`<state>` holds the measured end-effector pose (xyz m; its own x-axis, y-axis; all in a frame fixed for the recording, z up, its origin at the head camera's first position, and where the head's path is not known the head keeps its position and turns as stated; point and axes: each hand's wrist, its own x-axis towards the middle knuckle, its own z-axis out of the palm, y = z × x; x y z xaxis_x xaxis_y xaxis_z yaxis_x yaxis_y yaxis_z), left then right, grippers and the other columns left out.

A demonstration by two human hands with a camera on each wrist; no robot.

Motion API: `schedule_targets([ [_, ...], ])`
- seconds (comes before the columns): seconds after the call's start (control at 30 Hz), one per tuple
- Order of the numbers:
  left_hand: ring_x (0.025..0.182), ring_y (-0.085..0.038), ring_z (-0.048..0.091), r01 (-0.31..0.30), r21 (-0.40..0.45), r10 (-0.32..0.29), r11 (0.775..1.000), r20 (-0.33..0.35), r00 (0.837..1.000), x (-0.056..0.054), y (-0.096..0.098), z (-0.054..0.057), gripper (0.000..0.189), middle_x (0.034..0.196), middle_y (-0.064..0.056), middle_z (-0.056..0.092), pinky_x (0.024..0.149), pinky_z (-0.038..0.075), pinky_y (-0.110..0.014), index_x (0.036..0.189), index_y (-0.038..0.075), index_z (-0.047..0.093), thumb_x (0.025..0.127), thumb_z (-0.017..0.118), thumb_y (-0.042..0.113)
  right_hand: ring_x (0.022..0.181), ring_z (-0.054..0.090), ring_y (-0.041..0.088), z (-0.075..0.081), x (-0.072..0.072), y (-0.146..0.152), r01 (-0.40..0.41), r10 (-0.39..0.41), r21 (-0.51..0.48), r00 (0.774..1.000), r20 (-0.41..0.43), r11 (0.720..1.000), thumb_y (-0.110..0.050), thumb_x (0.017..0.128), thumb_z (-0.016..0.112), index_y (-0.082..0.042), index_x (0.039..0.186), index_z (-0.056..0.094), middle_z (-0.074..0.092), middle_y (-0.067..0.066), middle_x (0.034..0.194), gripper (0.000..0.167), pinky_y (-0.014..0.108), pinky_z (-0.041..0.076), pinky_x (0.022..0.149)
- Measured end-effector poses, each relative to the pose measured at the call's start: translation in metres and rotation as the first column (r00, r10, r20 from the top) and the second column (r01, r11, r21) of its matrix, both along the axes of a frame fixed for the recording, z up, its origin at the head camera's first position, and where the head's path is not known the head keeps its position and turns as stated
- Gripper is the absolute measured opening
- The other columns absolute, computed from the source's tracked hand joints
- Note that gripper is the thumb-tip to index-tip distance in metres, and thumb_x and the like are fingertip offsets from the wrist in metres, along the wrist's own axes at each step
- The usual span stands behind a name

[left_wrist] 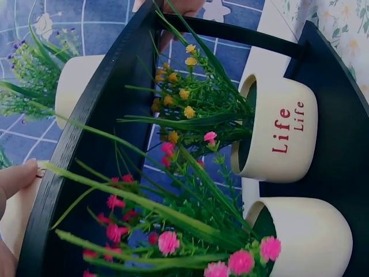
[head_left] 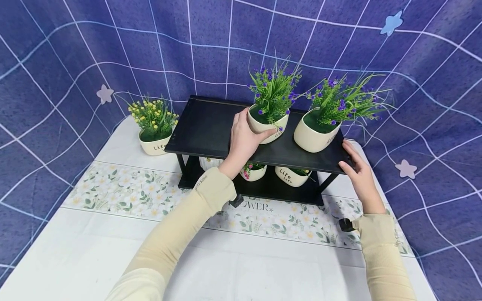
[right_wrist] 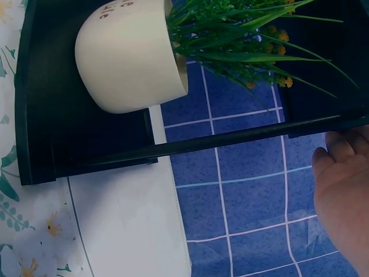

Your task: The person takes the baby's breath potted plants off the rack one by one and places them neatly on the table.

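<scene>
My left hand (head_left: 244,136) grips a cream flowerpot (head_left: 266,125) with grass and small purple flowers, thumb across its front and fingers on its left side. The pot is at the top board of a black two-tier shelf (head_left: 205,125); whether its base touches the board cannot be told. Right of it, a second cream pot (head_left: 314,133) with purple flowers stands on the same board. My right hand (head_left: 359,175) holds the right end of the top board near its front corner. In the right wrist view, the fingertips (right_wrist: 340,144) meet the board's edge and are partly hidden.
Below, the lower tier holds a "Life" pot (left_wrist: 285,130) with yellow-orange flowers, a pink-flowered pot (left_wrist: 314,236) and a partly hidden white pot (head_left: 208,163). A yellow-flowered pot (head_left: 154,146) stands on the table left of the shelf. A blue grid-patterned cloth (head_left: 211,54) hangs behind.
</scene>
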<state>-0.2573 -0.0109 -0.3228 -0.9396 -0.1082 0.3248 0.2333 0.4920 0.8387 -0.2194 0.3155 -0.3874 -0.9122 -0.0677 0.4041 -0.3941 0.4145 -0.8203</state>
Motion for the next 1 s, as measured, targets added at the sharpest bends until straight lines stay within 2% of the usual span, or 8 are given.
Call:
schedule_targets([
  [0.2,0.127,-0.029,0.05,0.023,-0.034,-0.023,0.999,0.012,1.0,0.002,-0.011,0.002,0.093,0.138,-0.013,0.049,0.107,0.045,-0.043,0.146,0.006,0.039,0.073,0.083,0.044,0.14,0.03,-0.005,-0.001,-0.001,0.001,-0.001,0.001,0.014,1.0,-0.012,1.0,0.0,0.096,0.055,0.0,0.146,0.041,0.034,0.015,0.156,0.052,0.002,0.027,0.108],
  [0.4,0.132,-0.031,0.047,0.045,-0.044,-0.043,0.998,0.041,0.998,0.005,-0.019,0.004,0.094,0.144,-0.013,0.049,0.111,0.041,-0.045,0.148,0.008,0.04,0.072,0.084,0.044,0.139,0.03,-0.006,-0.002,-0.001,0.002,-0.004,0.005,0.021,1.0,-0.029,1.0,0.001,0.095,0.055,0.002,0.145,0.041,0.033,0.019,0.155,0.052,0.002,0.026,0.108],
  [0.57,0.132,-0.029,0.048,0.049,-0.022,-0.048,0.999,0.041,0.998,0.007,-0.025,0.004,0.094,0.145,-0.011,0.049,0.108,0.044,-0.043,0.148,0.008,0.04,0.072,0.085,0.043,0.14,0.029,-0.006,-0.003,-0.003,0.002,0.008,-0.007,0.042,1.0,-0.019,0.999,0.001,0.096,0.054,0.002,0.146,0.039,0.032,0.019,0.156,0.052,0.001,0.025,0.108],
  [0.77,0.125,-0.024,0.056,0.052,0.013,-0.052,0.999,0.018,0.998,0.006,-0.032,0.004,0.092,0.141,-0.009,0.055,0.101,0.05,-0.038,0.146,0.009,0.044,0.07,0.086,0.04,0.141,0.028,-0.005,-0.004,-0.003,0.003,0.011,-0.011,0.036,1.0,-0.009,0.999,0.001,0.095,0.054,0.0,0.146,0.04,0.033,0.018,0.156,0.053,0.002,0.025,0.108],
  [1.0,0.125,-0.02,0.058,0.097,0.084,-0.101,0.992,0.05,0.994,0.008,-0.043,0.007,0.091,0.14,-0.007,0.056,0.103,0.051,-0.034,0.147,0.01,0.043,0.071,0.087,0.034,0.141,0.029,-0.005,-0.003,-0.002,0.002,0.002,-0.001,0.019,1.0,-0.017,1.0,0.001,0.095,0.055,0.0,0.146,0.041,0.033,0.018,0.156,0.053,0.002,0.026,0.108],
])
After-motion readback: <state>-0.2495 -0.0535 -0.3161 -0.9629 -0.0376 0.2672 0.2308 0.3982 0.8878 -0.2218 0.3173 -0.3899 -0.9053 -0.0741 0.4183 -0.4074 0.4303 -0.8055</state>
